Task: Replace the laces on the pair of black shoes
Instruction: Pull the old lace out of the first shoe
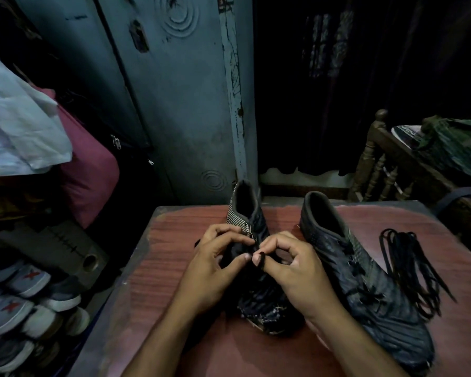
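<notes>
Two black shoes stand on a reddish wooden table [174, 268], heels away from me. The left shoe [246, 210] has a striped grey collar, and both my hands are over its lacing area. My right hand [288, 268] pinches a loop of black lace [257, 259] between thumb and forefinger. Fingers of my left hand [215, 257] are curled at the eyelets, touching the same lace. The right shoe [365, 273] lies beside them with lace through its eyelets. A loose bundle of black laces [408, 268] lies to its right.
A blue-grey metal cupboard [174, 91] stands behind the table. Several sneakers [19, 303] are stacked on the floor at the left, below hanging cloth and a maroon bag [90, 170]. A carved wooden bed frame [375, 164] is at the right.
</notes>
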A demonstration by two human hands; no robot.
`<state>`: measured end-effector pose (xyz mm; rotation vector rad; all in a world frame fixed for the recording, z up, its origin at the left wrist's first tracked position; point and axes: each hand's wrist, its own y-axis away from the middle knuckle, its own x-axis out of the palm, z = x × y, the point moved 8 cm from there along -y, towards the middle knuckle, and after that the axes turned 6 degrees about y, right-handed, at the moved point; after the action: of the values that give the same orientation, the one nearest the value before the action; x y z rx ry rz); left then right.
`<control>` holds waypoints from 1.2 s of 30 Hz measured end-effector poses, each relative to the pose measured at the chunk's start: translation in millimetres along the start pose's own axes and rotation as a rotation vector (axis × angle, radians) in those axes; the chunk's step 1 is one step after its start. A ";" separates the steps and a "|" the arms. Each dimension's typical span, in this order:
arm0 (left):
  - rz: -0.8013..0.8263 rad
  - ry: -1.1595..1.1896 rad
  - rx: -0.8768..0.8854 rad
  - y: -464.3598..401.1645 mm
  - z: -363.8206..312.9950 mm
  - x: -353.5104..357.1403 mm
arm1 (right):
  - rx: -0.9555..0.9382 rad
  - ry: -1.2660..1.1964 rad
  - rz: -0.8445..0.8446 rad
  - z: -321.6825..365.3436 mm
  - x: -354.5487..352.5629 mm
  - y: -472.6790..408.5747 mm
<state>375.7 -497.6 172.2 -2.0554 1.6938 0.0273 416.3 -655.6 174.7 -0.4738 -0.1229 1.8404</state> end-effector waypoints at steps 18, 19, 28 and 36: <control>0.037 0.236 -0.009 -0.6 -7.0 -1.4 | 0.144 0.102 -0.049 -2.6 -5.8 5.6; 0.018 0.195 0.012 -1.6 -6.9 -2.4 | 0.163 0.071 -0.080 -3.5 -8.5 5.4; -0.073 -0.149 0.005 0.5 1.8 -3.9 | 0.127 -0.173 -0.285 -1.2 -29.1 3.4; -0.040 -0.270 0.033 0.1 2.7 -3.9 | 0.154 -0.405 -0.243 8.9 -25.0 5.2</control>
<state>375.4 -493.1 171.0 -1.9616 1.4784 0.2506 414.4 -679.2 187.6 0.0274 -0.2975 1.6690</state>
